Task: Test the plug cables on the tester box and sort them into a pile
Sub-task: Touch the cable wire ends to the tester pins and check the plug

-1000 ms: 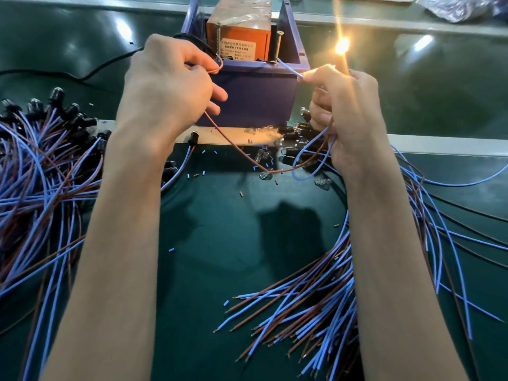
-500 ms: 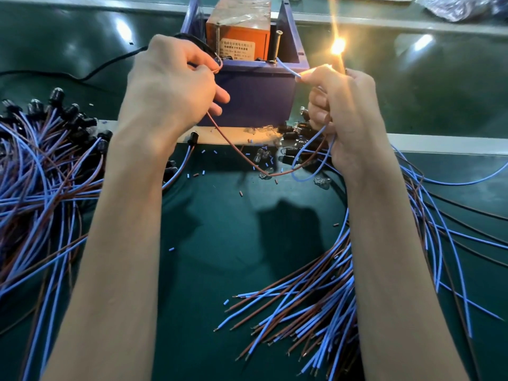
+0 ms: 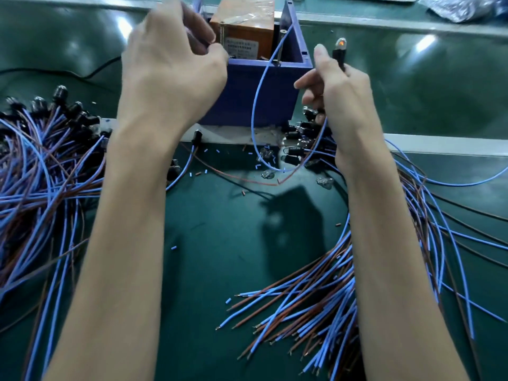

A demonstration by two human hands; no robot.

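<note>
The blue tester box [image 3: 264,89] stands at the back centre with an orange block [image 3: 244,26] inside. My right hand [image 3: 343,100] grips a black plug cable [image 3: 338,55] upright; its bulb tip glows faintly orange. The cable's blue wire [image 3: 254,105] loops down from that hand and up to a metal post in the box. Its brown wire [image 3: 291,174] hangs with the free end on the mat. My left hand [image 3: 170,70], blurred, hovers at the box's left rim with thumb and fingers curled together; no wire shows in it.
A pile of blue and brown cables with black plugs [image 3: 41,166] lies at the left, another pile [image 3: 330,298] at the right. Loose plugs and bulbs [image 3: 297,149] sit before the box. Insulation bits dot the green mat [image 3: 220,243]. A black cord [image 3: 82,75] runs left.
The bulb shone brightly before and has dimmed to a faint glow. My left hand let go of the brown wire and rose over the box's left rim; the wire dropped to the mat.
</note>
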